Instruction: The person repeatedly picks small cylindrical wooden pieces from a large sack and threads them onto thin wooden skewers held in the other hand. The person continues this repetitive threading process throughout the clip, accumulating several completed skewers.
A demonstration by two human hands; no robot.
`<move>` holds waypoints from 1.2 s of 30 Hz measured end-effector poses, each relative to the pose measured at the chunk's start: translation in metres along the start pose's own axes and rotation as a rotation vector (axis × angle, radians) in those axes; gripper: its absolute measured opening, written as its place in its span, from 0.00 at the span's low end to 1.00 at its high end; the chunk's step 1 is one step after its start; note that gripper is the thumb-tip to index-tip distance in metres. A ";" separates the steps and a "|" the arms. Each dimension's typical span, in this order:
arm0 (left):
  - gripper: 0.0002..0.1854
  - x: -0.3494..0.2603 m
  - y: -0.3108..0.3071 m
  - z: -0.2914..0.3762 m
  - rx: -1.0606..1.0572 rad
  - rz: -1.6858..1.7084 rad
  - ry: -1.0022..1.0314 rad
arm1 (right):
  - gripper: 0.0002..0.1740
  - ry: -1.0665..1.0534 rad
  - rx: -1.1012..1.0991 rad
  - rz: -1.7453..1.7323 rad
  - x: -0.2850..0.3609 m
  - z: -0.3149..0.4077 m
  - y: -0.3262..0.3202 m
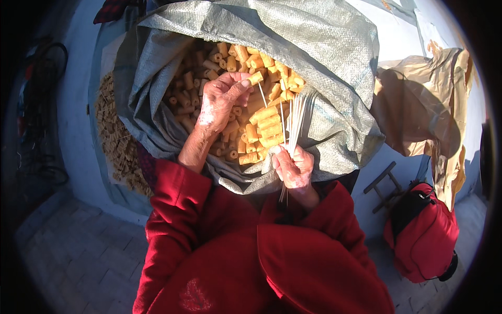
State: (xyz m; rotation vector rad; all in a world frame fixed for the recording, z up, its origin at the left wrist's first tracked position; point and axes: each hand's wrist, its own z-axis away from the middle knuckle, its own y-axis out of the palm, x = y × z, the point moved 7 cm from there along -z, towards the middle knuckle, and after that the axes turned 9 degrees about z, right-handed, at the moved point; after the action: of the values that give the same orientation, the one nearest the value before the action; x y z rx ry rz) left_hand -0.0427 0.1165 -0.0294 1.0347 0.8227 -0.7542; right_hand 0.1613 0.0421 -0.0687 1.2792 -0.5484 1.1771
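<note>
An open woven plastic sack [333, 129] lies before me, full of short, yellow-orange tubular pieces [270, 121] with holes through them. Between the thumb and fingers of my left hand [225, 94] is one such piece [255, 78], over the sack's mouth. A thin pale stick [262, 95] slants down from that piece; whether it sits in the hole I cannot tell. My right hand [294, 167] grips a bundle of thin pale sticks [296, 121] at the near right edge of the sack, their upper ends fanned out. One stick stands slightly apart from the bundle.
Left of the sack, a large heap of similar pieces with sticks [117, 133] lies on a sheet. Crumpled brown paper [423, 114] is at the right. Below it are a red and black bag [425, 235] and a small frame of bars [382, 186] on the paved floor.
</note>
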 end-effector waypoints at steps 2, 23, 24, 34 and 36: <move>0.11 -0.002 0.001 0.000 -0.008 -0.004 0.004 | 0.06 0.011 -0.001 -0.033 -0.005 -0.001 -0.002; 0.07 0.004 -0.002 -0.004 0.023 -0.084 -0.089 | 0.09 0.018 0.062 -0.068 -0.002 -0.001 0.005; 0.07 0.007 -0.002 -0.003 0.030 -0.056 -0.092 | 0.10 -0.006 0.067 -0.074 -0.001 -0.001 0.006; 0.07 0.025 0.012 0.011 0.102 -0.084 -0.245 | 0.06 0.162 0.075 0.154 0.017 -0.005 0.011; 0.06 0.017 0.006 0.011 0.066 -0.098 -0.215 | 0.08 0.182 0.069 0.275 0.028 -0.006 0.018</move>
State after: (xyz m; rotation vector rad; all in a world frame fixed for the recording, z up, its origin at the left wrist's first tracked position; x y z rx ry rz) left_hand -0.0267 0.1058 -0.0388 0.9572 0.6698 -0.9637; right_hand 0.1539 0.0551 -0.0388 1.1640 -0.5648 1.5369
